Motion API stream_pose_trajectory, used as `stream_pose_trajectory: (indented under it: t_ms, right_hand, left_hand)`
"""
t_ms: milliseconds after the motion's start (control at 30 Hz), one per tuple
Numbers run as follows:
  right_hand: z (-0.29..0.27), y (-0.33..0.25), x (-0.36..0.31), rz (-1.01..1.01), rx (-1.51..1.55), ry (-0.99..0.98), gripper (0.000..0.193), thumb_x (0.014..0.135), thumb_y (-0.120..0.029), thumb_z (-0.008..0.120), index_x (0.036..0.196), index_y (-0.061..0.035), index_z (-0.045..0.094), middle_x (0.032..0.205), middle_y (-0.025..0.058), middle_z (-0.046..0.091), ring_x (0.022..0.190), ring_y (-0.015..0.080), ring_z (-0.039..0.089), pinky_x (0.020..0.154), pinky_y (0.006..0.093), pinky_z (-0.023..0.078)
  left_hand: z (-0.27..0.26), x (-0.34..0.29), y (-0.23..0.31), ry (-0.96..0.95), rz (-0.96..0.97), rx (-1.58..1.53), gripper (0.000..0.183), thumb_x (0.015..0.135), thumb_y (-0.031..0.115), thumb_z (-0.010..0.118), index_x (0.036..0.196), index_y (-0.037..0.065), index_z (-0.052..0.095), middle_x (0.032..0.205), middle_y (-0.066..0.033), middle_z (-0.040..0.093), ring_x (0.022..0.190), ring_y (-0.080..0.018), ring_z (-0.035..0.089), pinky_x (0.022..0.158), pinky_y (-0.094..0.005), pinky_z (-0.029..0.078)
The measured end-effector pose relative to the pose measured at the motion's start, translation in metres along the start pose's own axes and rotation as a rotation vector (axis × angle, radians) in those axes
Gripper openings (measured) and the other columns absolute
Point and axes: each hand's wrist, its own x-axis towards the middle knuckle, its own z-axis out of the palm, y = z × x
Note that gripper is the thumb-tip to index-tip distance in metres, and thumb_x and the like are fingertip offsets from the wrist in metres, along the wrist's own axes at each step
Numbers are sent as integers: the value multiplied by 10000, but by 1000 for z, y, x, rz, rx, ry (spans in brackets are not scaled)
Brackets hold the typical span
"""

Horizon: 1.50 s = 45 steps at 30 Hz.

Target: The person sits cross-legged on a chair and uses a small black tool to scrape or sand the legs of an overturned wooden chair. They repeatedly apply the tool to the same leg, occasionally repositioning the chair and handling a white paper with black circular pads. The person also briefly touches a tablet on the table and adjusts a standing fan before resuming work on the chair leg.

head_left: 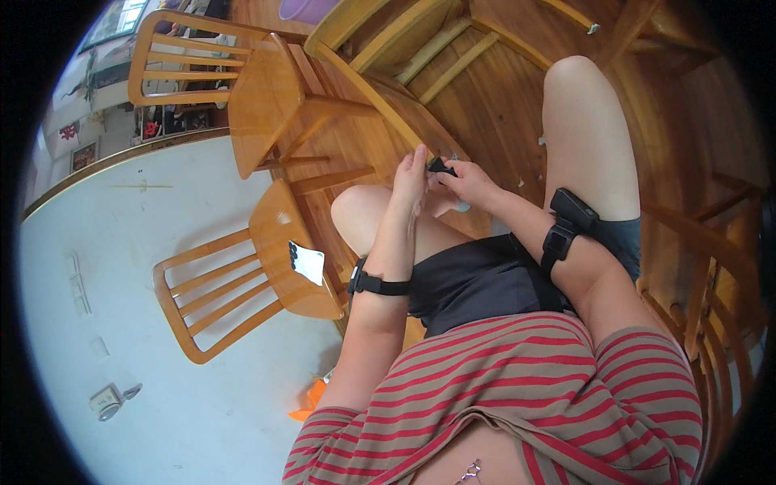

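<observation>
My left hand [411, 179] is raised with its fingers stretched out, right beside a wooden edge of the furniture piece in front of me. Close by on its right, my right hand [473, 186] is closed on a small black object [440, 166]; its kind is not clear. Both hands are almost together above my lap, and the space between them is partly hidden. The brown wooden furniture [412, 133], with a curved rail and slats, stands or leans just beyond my fingers. Black straps with small devices go round both forearms.
A slatted wooden chair [303, 293] at the left carries a white sheet with dark round spots [308, 263]. Another wooden chair [267, 105] stands beyond it. More wooden furniture [699, 283] is at the right. A purple bucket [307, 8] shows at the top, an orange item [307, 400] lower left.
</observation>
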Motion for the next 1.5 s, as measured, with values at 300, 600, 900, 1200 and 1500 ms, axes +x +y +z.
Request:
stream_pose_trajectory:
  t_ms: [300,600,900,1200,1500]
  right_hand:
    - [-1,-4,-2,-116,-84,-5,264,871,-252,561,946,-6,619,927,195,637,869,328,598,771,379,448]
    - [13,8,2,152,512,-133,205,929,-240,530,821,-73,579,661,-30,508,602,73,478,553,216,373]
    - [17,8,-1,141,687,-172,204,946,-260,514,838,-93,560,674,-29,510,607,69,473,568,197,384]
    - [12,9,-2,133,694,-228,196,953,-260,501,848,-101,546,685,-24,503,623,84,466,587,213,370]
    - [2,-12,-4,25,773,-138,204,947,-255,505,882,-72,568,687,-21,519,622,81,466,597,217,389]
  left_hand:
    - [4,-3,1,3,14,-113,329,949,364,509,986,38,532,818,-57,631,594,-105,545,480,-202,415]
    - [2,3,-5,-26,53,-83,385,950,397,480,967,14,519,851,-104,638,640,-175,620,451,-288,515]
    - [4,-5,0,-91,7,-181,418,947,409,474,979,-5,517,867,-136,638,632,-220,633,395,-339,522]
    - [3,-4,-1,-134,-33,-259,430,956,419,444,1004,-1,524,843,-130,635,633,-246,634,401,-354,524]
    - [-1,-4,-4,-202,-48,-342,385,961,404,447,1005,29,526,816,-132,625,642,-247,616,532,-366,514]
